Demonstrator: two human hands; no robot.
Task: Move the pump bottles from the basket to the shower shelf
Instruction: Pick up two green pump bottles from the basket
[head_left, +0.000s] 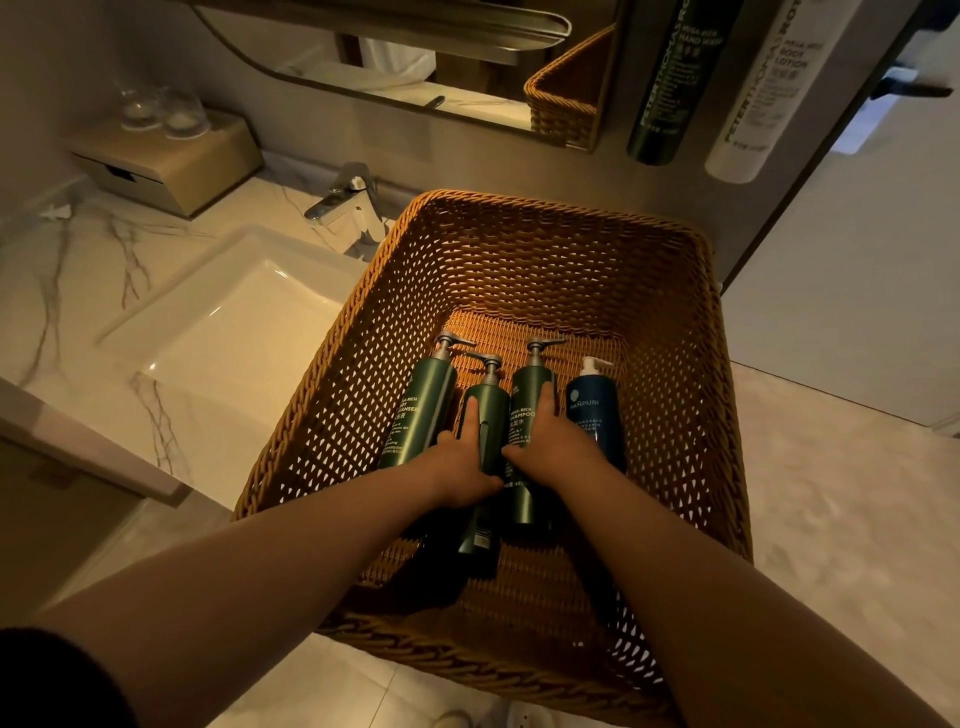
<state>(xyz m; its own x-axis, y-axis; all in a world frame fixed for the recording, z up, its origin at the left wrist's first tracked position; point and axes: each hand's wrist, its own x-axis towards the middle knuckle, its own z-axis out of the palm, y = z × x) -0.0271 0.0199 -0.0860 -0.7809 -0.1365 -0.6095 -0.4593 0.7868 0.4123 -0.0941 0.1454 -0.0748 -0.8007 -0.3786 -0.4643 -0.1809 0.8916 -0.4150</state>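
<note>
Bathroom, dim and warm-lit. Left of the basket (519, 244), a marble counter (78, 249) with a sink (234, 322) and a tap (340, 200). Above and right of the basket, a dark wall bottle (670, 78) and a white wall bottle (763, 88).

On the basket floor, four pump bottles lying flat side by side, pumps toward its far wall: cleanser (423, 410), mid bottle (488, 400), shampoo (524, 405), blue bottle (592, 410). Left hand (460, 462) in over the near rim, wrapped round the mid bottle, one finger stretched along its left flank. Right hand (553, 447) round the shampoo, fingers pressed together between it and the blue bottle, thumb on the other side. Cleanser and blue bottle untouched.

By the look of it, barely begun: all four in the basket, none plainly lifted clear, no shower shelf in view. Left to do: raise the gripped pair, carry to the shelf, then fetch the other two.
</note>
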